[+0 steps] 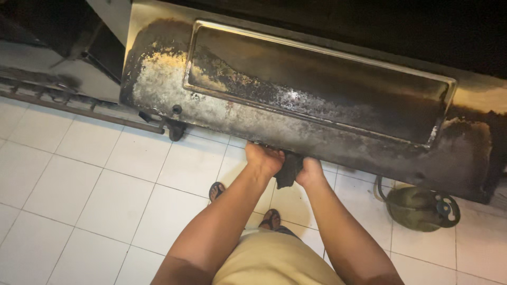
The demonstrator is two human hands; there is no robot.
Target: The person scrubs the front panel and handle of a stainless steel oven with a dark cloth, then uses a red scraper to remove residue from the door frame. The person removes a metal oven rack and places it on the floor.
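Head camera, looking down at a tiled floor.

Oven door: large rectangular sheet-metal panel, hanging open and lying almost flat, its inner face turned up. Surface is showing heavy black scorching, with a mottled, pitted grey patch toward the left and along the near edge. A raised rectangular inset panel with a bright metal rim is occupying most of the face; its finish is dark and glossy, streaked with burnt residue.

Left hand: pressing against the near edge of the door, fingers curling over that edge; fingertips are hidden, so how tightly they are closing cannot be told.

Right hand: sitting just beside the left, at the same edge, fingers closing on a dark cloth. The cloth is soft, crumpled and black, bunching between the two hands and touching the door's edge.

Gas cylinder: squat, rounded, olive-green metal body with a ring handle on top, standing on the floor under the right end of the door.

Floor: square white glazed tiles with thin grey grout lines.

Sandals: dark, open-toed, showing on both feet below the hands.

Shorts: beige fabric, filling the lower middle of the view.

Metal rail: long, dull and grimy, running along the floor at the left.
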